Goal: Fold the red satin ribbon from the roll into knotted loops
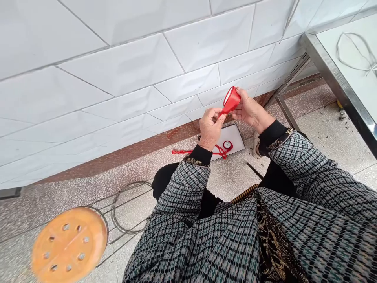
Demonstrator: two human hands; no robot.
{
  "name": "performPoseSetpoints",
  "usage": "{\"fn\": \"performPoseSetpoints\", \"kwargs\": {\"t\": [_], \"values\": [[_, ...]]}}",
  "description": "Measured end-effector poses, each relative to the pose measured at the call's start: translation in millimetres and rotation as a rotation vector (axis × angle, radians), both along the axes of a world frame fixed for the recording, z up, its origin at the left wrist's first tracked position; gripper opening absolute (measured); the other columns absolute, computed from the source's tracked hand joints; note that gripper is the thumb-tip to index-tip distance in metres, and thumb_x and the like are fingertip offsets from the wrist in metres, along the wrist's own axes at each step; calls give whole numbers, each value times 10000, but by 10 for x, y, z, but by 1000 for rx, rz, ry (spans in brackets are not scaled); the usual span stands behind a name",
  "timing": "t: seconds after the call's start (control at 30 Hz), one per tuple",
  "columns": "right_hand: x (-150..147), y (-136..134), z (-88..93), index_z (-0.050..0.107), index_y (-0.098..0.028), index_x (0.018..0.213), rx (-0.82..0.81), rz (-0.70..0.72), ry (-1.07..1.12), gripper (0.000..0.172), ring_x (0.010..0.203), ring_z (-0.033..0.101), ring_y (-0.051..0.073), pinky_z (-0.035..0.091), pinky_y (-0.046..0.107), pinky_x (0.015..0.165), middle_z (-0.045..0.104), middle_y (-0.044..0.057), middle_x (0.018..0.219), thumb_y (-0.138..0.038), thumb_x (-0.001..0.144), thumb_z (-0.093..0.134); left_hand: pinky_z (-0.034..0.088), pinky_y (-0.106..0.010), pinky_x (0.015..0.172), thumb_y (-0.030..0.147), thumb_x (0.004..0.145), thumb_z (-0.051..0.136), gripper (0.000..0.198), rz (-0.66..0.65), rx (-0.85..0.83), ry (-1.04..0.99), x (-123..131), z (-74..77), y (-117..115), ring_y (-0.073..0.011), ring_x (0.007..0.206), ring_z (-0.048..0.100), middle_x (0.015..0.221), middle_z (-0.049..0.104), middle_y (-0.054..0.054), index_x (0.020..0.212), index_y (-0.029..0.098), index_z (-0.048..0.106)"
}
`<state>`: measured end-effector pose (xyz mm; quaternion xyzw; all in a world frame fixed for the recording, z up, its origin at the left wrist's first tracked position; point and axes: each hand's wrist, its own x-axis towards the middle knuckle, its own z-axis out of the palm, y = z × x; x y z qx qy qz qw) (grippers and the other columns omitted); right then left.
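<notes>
Both my hands are raised in front of the tiled wall, around a roll of red tape point(232, 99) with a white round face. My left hand point(211, 126) pinches the narrow red end at the lower left. At the upper right, my right hand point(250, 108) grips the roll's edge between thumb and fingers. Below them, a white box lid or tray point(238, 135) lies on the floor. On it is a smaller red-rimmed white disc point(227, 145), beside tangled red strips point(221, 152) that run left under my left wrist.
An orange round stool point(69, 243) with holes in its seat lies tipped on its metal legs at lower left. A metal-framed table point(347, 74) with a coiled white cable point(355, 51) stands at right. The white tiled wall point(123, 70) rises close ahead.
</notes>
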<state>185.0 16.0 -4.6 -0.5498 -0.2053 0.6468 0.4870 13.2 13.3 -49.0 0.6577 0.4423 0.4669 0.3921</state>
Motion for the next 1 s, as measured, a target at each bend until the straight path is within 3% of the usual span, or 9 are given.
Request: {"fn": "performPoseSetpoints", "kwargs": {"t": [0.07,0.17,0.27,0.37,0.47,0.57,0.67,0.8,1.0], "values": [[-11,2,-38,649,-255,1014,12,-43,-25,588,643,649,168,595,280,545,691,53,779,-841,955,642,544,-343,851,131,868,782,114,77,56,37,21,-24,-13,-178,845,624,826,653,5,862,223,715],[-26,3,-61,624,-247,992,3,-69,-51,611,667,639,163,599,280,570,699,64,833,-857,950,630,547,-339,852,139,862,793,138,63,67,20,46,-40,-31,-178,862,635,830,659,8,838,225,688],[-31,2,-55,619,-247,1010,5,-48,-63,623,682,630,163,597,283,581,714,76,891,-866,940,633,513,-300,737,222,918,743,54,-19,-94,-128,64,-38,-46,-149,734,592,788,651,16,903,224,691],[-31,-8,-31,625,-251,1004,10,-14,-48,628,672,624,163,580,275,561,719,74,887,-875,937,622,480,-282,702,336,938,720,126,-147,-258,-205,64,-2,-50,-138,700,569,790,680,4,931,210,708],[-34,-19,13,645,-250,993,-7,41,-21,622,646,624,165,565,273,533,721,70,841,-869,946,609,429,-276,667,389,904,752,228,-243,-319,-116,25,66,-28,-129,668,520,725,647,6,806,189,701],[-37,-17,72,657,-246,971,-80,116,-2,618,592,613,164,539,263,491,706,62,754,-859,962,587,341,-270,600,357,887,778,287,-190,-301,11,-42,118,19,-101,589,403,611,521,42,697,186,646],[-33,-16,125,650,-244,933,-135,206,13,617,539,596,162,520,255,456,680,46,670,-853,980,561,339,-262,568,249,841,833,139,-132,-283,38,-114,136,67,-91,533,365,570,450,87,934,201,741],[-35,-51,146,648,-248,919,-149,319,9,634,501,578,170,549,284,455,657,34,619,-873,979,553,454,-270,581,181,759,921,717,-240,-277,9,-212,148,97,-110,540,509,624,546,91,1432,258,685],[-70,-123,172,701,-245,919,-155,405,-28,667,516,633,203,597,332,485,699,59,641,-905,935,606,591,-311,660,311,685,1018,777,-379,-292,-97,-309,116,116,-178,692,717,795,722,15,1394,258,705]]}}
